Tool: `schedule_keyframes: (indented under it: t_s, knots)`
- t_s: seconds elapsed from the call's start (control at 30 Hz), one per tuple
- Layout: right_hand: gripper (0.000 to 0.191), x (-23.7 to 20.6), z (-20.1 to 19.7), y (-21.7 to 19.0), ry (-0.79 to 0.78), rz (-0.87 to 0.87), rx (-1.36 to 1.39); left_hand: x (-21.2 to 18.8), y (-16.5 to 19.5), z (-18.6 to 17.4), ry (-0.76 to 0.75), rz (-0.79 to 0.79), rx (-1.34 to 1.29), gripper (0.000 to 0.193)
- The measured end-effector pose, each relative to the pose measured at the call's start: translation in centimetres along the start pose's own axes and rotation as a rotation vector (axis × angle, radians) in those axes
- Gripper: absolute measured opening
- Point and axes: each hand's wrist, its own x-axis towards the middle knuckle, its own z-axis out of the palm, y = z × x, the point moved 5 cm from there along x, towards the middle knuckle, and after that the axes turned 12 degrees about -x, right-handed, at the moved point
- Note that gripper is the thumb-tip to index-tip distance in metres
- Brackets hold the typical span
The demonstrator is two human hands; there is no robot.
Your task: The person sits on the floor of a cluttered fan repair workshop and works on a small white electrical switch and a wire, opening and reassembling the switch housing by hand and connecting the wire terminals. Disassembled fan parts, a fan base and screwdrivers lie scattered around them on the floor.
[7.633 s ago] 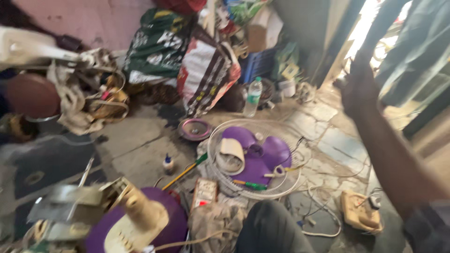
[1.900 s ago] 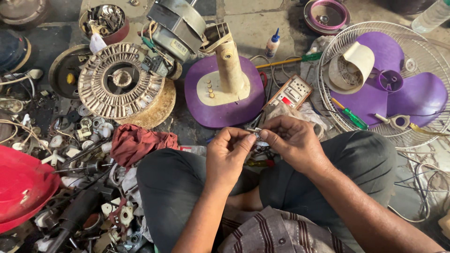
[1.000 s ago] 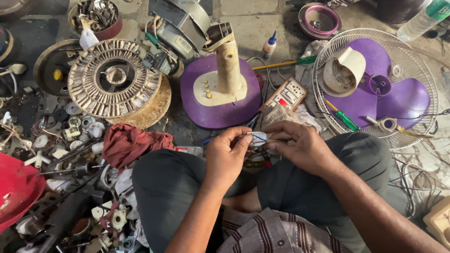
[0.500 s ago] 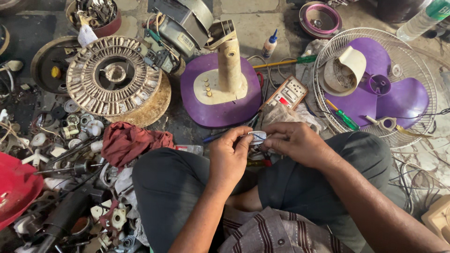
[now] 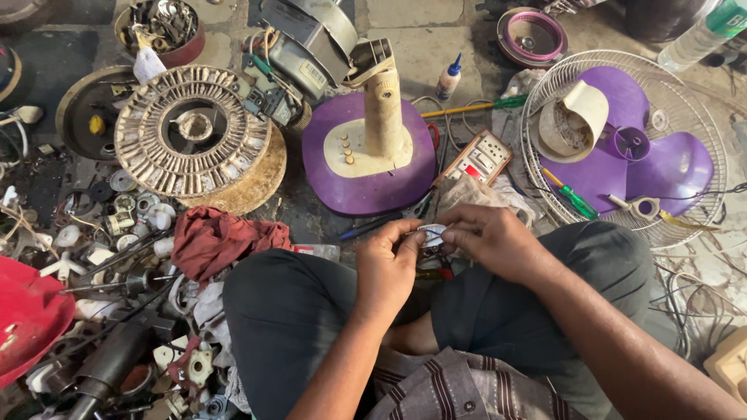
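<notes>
While both wrists bend inward, fingers [image 5: 420, 233] pinch what looks like a small white part [image 5: 433, 233].

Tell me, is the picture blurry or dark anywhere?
Head view: the hands, left hand and right hand, look sharp, and the purple fan base is evenly lit without glare; the bottom left corner by the red cover sits in shadow.

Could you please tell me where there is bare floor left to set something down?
Bare paving lies between the glue bottle and the fan motor, and a dark strip under the purple fan base. Left of the red rag, small parts crowd everything.
</notes>
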Motion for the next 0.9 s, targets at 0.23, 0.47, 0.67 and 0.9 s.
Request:
schedule_keyframes:
  t_s: [0.23, 0.47, 0.67, 0.9]
  knots:
    - [0.022, 0.1, 0.5, 2.4, -0.11, 0.175, -0.09, -0.5, -4.5, 1.9, -0.01, -0.288, -0.327, 0.016]
    - [0.021, -0.5, 0.2, 0.8, -0.006, 0.03, -0.175, -0.6, -7.0, 2.0, -0.018, -0.444, -0.56, 0.021]
    - [0.023, -0.4, 0.5, 0.9, -0.082, 0.104, 0.024, -0.3, -5.9, 1.5, -0.072, -0.366, -0.466, 0.02]
    - [0.023, -0.2, -0.4, 0.8, -0.072, 0.144, -0.031, -1.1, -4.3, 1.6, -0.181, -0.299, -0.596, 0.044]
